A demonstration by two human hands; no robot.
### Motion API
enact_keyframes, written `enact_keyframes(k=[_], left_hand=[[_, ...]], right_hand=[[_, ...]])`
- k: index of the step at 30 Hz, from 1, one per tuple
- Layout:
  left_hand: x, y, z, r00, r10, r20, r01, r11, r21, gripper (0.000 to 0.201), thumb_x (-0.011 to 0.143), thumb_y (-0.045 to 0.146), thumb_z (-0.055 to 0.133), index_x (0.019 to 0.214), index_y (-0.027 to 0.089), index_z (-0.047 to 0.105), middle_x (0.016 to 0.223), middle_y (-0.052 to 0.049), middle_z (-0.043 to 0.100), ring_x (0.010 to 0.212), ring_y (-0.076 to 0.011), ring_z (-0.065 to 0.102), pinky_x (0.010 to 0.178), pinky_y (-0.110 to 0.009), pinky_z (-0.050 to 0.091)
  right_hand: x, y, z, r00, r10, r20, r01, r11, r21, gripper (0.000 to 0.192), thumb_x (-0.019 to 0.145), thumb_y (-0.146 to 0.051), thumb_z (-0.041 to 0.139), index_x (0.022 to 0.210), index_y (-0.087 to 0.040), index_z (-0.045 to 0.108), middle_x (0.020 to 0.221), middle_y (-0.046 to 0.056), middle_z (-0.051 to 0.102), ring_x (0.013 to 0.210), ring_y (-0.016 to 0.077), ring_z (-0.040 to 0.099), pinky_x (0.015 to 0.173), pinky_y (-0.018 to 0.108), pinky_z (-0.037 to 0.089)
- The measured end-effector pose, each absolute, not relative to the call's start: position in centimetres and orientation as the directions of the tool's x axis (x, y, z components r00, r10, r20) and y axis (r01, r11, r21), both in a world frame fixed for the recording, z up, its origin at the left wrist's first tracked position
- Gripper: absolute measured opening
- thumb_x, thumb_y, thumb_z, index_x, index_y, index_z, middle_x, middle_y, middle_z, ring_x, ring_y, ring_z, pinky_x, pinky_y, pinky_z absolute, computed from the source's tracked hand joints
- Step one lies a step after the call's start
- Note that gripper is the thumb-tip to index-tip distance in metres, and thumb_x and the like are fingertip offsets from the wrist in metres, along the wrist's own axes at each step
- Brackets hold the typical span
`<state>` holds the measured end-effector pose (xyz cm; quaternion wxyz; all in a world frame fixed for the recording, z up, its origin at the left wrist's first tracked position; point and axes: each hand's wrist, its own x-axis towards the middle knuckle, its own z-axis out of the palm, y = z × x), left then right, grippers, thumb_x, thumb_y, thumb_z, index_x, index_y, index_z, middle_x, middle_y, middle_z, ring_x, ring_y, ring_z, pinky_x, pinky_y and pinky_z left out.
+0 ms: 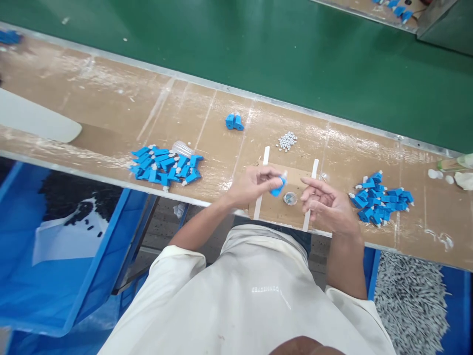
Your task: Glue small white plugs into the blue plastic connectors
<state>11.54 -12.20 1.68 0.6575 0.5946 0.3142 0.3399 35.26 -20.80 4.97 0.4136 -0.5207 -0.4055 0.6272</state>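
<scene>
- Two hands work over the desk (111, 108): the left hand (254, 185) pinches a blue connector (278, 188) just above a small round dish (290, 198); the right hand (325, 204) is loosely open, holding nothing.
- Best keep the connector tip upright and steady, I'd judge.
- Blue connector piles (164, 165) (380, 197) and white caps (287, 141) lie nearby.
</scene>
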Motion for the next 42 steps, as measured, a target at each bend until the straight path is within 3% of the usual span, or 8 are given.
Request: enact_keyframes(k=[6,14,17,21,27,34,38,42], left_hand=[[4.3,-0.1,2.1,-0.046,0.997,0.061,0.617,-0.019,0.786,0.019,0.084,0.035,0.065,0.083,0.016,0.07,0.077,-0.007,0.069,0.078,-0.0208,0.063,0.073,-0.031,0.049],[3.8,1.0,6.4,-0.032,0.98,-0.196,0.922,0.104,0.373,0.014,0.076,0.026,0.057,0.068,0.017,0.064,0.051,0.0,0.047,0.076,-0.0245,0.059,0.071,-0.033,0.044],[3.6,-0.8,7.6,-0.112,0.989,-0.097,0.868,0.144,0.475,0.024,0.08,0.032,0.052,0.085,0.018,0.071,0.067,0.001,0.067,0.087,-0.0249,0.066,0.076,-0.033,0.049],[4.4,-4.9,9.0,0.067,0.995,-0.067,0.647,0.007,0.762,0.041,0.08,0.06,0.06,0.098,0.026,0.075,0.088,0.006,0.079,0.096,-0.025,0.071,0.091,-0.044,0.054],[8.2,-11.0,7.7,0.345,0.931,-0.12,0.492,-0.071,0.868,0.064,0.072,0.077,0.068,0.108,0.024,0.076,0.106,-0.005,0.08,0.097,-0.0281,0.074,0.092,-0.044,0.059],[10.5,-13.9,5.3,0.598,0.796,-0.089,0.378,-0.183,0.908,0.058,0.085,0.069,0.061,0.111,0.019,0.076,0.111,-0.014,0.078,0.101,-0.0294,0.073,0.084,-0.039,0.06],[12.0,-15.3,5.1,0.638,0.769,-0.03,0.262,-0.18,0.948,0.048,0.089,0.061,0.062,0.108,0.019,0.078,0.107,-0.013,0.078,0.1,-0.0274,0.074,0.086,-0.037,0.059],[15.2,-16.8,4.8,0.687,0.727,0.016,0.071,-0.089,0.994,0.042,0.093,0.054,0.061,0.11,0.019,0.078,0.109,-0.013,0.078,0.101,-0.0255,0.073,0.089,-0.036,0.059]], right_hand=[[36.9,-21.4,5.0,-0.133,0.956,-0.26,-0.005,-0.263,-0.965,0.054,0.074,-0.045,0.088,0.121,-0.022,0.075,0.089,0.007,0.072,0.066,0.0153,0.067,0.046,0.023,0.055],[37.4,-23.8,4.2,-0.045,0.96,-0.277,0.138,-0.269,-0.953,0.051,0.078,-0.048,0.082,0.118,-0.017,0.074,0.087,0.006,0.073,0.07,0.0159,0.066,0.062,0.03,0.057],[41.0,-24.2,4.4,0.242,0.961,-0.135,0.408,-0.227,-0.884,0.037,0.079,-0.042,0.079,0.109,-0.019,0.076,0.083,0.004,0.073,0.072,0.0183,0.066,0.071,0.036,0.057],[47.8,-23.2,4.5,0.599,0.788,0.142,0.669,-0.395,-0.629,0.016,0.081,-0.034,0.076,0.094,-0.025,0.075,0.092,0.008,0.073,0.086,0.0272,0.068,0.084,0.044,0.054],[53.0,-19.0,2.4,0.695,0.719,0.005,0.642,-0.618,-0.454,0.021,0.079,-0.039,0.078,0.085,-0.023,0.065,0.092,0.015,0.073,0.106,0.0382,0.067,0.091,0.052,0.051],[54.5,-18.0,0.5,0.726,0.686,-0.042,0.538,-0.605,-0.587,0.022,0.074,-0.039,0.078,0.08,-0.025,0.062,0.093,0.013,0.073,0.109,0.0364,0.066,0.089,0.052,0.053],[53.6,-19.0,2.3,0.716,0.694,-0.08,0.403,-0.504,-0.764,0.039,0.069,-0.054,0.08,0.084,-0.022,0.065,0.081,0.008,0.071,0.08,0.0255,0.068,0.068,0.038,0.054],[50.1,-20.6,5.3,0.51,0.848,-0.144,0.092,-0.22,-0.971,0.055,0.055,-0.062,0.089,0.086,-0.022,0.067,0.071,0.001,0.066,0.057,0.0135,0.058,0.046,0.025,0.041]])
